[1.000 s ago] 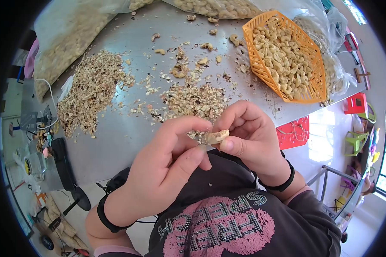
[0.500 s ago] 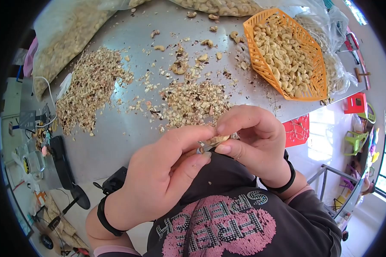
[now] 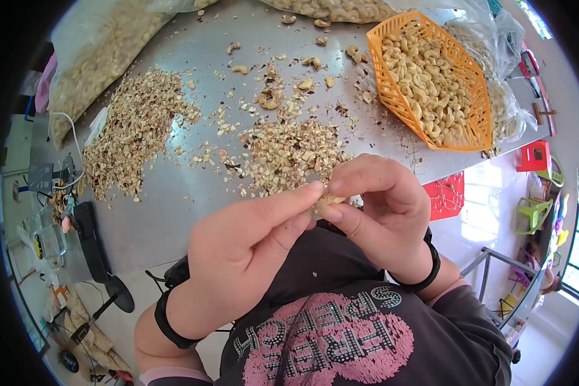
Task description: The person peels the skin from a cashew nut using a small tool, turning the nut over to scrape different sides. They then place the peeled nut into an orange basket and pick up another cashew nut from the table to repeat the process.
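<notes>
A pale cashew nut (image 3: 329,201) is pinched between the thumb and forefinger of my right hand (image 3: 386,215). My left hand (image 3: 248,248) is closed, its forefinger tip and thumb tip right up against the nut. Whatever sits between the left fingers is hidden. Both hands are in front of the dark shirt, at the near edge of the metal table (image 3: 167,219). Just beyond them on the table lies a pile of skin flakes and nut bits (image 3: 293,154).
A larger heap of flakes (image 3: 135,128) lies at the left. An orange basket (image 3: 385,90) of cashews stands at the right. Clear bags of cashews (image 3: 103,51) line the far side. Several loose cashews lie between, one of them a curled nut (image 3: 240,69). A red stool (image 3: 445,196) stands beyond the right edge.
My left hand has turned slightly, with its thumb drawn back behind the forefinger. My right fingers have shifted a little up and left, keeping the nut.
</notes>
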Motion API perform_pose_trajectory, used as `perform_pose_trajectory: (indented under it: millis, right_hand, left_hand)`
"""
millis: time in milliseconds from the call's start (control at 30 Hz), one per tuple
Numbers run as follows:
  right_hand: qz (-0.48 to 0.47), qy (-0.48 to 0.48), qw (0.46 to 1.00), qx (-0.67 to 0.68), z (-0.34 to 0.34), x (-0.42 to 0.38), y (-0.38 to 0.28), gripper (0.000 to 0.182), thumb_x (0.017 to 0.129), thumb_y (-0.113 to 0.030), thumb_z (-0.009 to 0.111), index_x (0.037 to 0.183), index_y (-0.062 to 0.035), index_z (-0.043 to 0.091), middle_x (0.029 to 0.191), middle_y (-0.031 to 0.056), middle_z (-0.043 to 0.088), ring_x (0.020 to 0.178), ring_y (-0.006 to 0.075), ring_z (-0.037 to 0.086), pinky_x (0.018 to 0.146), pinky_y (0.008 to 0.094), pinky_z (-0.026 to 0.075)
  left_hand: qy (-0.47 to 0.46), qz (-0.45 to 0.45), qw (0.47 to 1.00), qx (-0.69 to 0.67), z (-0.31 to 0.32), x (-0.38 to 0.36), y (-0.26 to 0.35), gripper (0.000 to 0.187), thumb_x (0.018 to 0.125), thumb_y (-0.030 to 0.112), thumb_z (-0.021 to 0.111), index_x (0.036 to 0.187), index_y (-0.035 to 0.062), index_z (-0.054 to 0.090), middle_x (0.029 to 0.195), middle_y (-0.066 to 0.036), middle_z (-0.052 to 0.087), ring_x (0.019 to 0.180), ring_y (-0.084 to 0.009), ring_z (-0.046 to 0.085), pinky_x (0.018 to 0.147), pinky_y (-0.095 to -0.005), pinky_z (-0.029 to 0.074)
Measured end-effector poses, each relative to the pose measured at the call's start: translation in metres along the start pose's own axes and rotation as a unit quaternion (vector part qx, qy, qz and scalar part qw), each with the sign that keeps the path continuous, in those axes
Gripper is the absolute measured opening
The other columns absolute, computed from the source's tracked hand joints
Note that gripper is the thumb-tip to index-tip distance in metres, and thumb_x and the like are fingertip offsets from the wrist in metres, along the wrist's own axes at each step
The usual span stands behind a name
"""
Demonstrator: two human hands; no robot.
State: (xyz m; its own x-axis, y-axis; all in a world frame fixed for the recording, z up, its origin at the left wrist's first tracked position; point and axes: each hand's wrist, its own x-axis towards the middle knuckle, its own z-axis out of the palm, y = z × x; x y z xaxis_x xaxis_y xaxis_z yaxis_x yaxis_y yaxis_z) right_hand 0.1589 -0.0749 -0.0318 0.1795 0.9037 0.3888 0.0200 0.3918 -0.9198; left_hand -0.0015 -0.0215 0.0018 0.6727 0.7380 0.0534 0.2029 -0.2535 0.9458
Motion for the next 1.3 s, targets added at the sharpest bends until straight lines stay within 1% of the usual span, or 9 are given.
perform_pose_trajectory:
  millis: [167,233,333,867,933,967,1033,1133,1300]
  right_hand:
    - [-0.012,-0.003,1.000,-0.023,0.000,0.001,0.000,0.019,0.069,0.004,0.062,0.084,0.0004,0.051,0.076,0.0070,0.057,0.067,0.0125,0.055,0.060,0.0221,0.043]
    - [0.015,0.018,1.000,0.004,0.002,0.000,-0.001,0.019,0.068,0.003,0.063,0.084,-0.0004,0.052,0.076,0.0067,0.056,0.066,0.0124,0.054,0.060,0.0223,0.043]
    - [0.004,0.026,1.000,-0.012,0.001,-0.001,0.001,0.021,0.067,0.002,0.065,0.083,-0.0011,0.052,0.076,0.0064,0.056,0.065,0.0130,0.054,0.058,0.0227,0.043]
    - [-0.036,0.004,0.997,-0.062,0.002,-0.001,0.007,0.022,0.065,0.003,0.065,0.082,-0.0026,0.052,0.074,0.0066,0.056,0.064,0.0157,0.055,0.057,0.0242,0.044]
    - [-0.033,-0.009,0.998,-0.045,0.002,-0.001,0.008,0.022,0.066,0.004,0.064,0.084,-0.0018,0.052,0.077,0.0072,0.056,0.066,0.0153,0.054,0.058,0.0241,0.044]
    - [-0.033,-0.009,0.998,-0.045,0.002,-0.001,0.008,0.022,0.066,0.004,0.064,0.084,-0.0018,0.052,0.077,0.0072,0.056,0.066,0.0153,0.054,0.058,0.0241,0.044]
    - [0.007,0.009,1.000,0.016,0.002,-0.002,0.006,0.023,0.067,0.004,0.063,0.086,-0.0008,0.051,0.082,0.0081,0.055,0.069,0.0148,0.054,0.060,0.0239,0.043]
    - [0.017,-0.003,0.999,0.037,0.002,-0.001,0.006,0.024,0.068,0.005,0.061,0.088,-0.0002,0.051,0.085,0.0086,0.055,0.073,0.0152,0.054,0.063,0.0249,0.043]
    - [0.008,-0.020,1.000,-0.014,0.002,-0.001,0.006,0.024,0.067,0.005,0.061,0.088,-0.0004,0.051,0.084,0.0085,0.055,0.076,0.0166,0.055,0.066,0.0265,0.043]
  left_hand:
    - [-0.022,-0.131,0.972,-0.194,-0.004,0.002,0.001,0.023,0.080,0.002,0.050,0.103,0.0033,0.055,0.084,-0.009,0.060,0.066,-0.0117,0.057,0.059,-0.0214,0.045]
    - [-0.013,-0.049,0.994,-0.094,-0.003,0.002,-0.001,0.025,0.078,0.002,0.052,0.103,0.0042,0.055,0.085,-0.010,0.060,0.067,-0.0135,0.058,0.060,-0.0220,0.045]
    - [-0.021,-0.023,1.000,-0.002,-0.004,0.003,0.000,0.028,0.076,0.003,0.054,0.104,0.0051,0.054,0.084,-0.009,0.060,0.067,-0.0161,0.058,0.060,-0.0233,0.045]
    - [-0.011,0.124,0.982,0.145,-0.007,0.006,-0.010,0.030,0.073,0.004,0.057,0.103,0.0058,0.056,0.077,-0.011,0.059,0.065,-0.0228,0.058,0.057,-0.0271,0.045]
    - [-0.025,0.022,0.996,0.079,-0.008,0.005,-0.004,0.027,0.077,0.005,0.054,0.103,0.0053,0.056,0.075,-0.009,0.060,0.059,-0.0159,0.056,0.051,-0.0225,0.043]
    - [-0.024,0.022,0.996,0.079,-0.008,0.004,-0.003,0.027,0.077,0.005,0.054,0.103,0.0053,0.056,0.075,-0.009,0.060,0.059,-0.0159,0.056,0.051,-0.0225,0.043]
    - [-0.001,-0.172,0.969,-0.179,-0.009,0.004,-0.001,0.024,0.081,0.008,0.050,0.104,0.0047,0.055,0.074,-0.006,0.060,0.055,-0.0066,0.050,0.047,-0.0169,0.039]
    - [-0.004,-0.171,0.963,-0.208,-0.010,0.006,-0.003,0.023,0.084,0.010,0.047,0.104,0.0040,0.054,0.073,-0.003,0.059,0.054,-0.0017,0.044,0.046,-0.0140,0.036]
    - [-0.020,-0.179,0.954,-0.238,-0.008,0.009,-0.006,0.020,0.082,0.009,0.050,0.100,0.0012,0.054,0.073,-0.004,0.058,0.058,-0.0026,0.047,0.051,-0.0144,0.038]
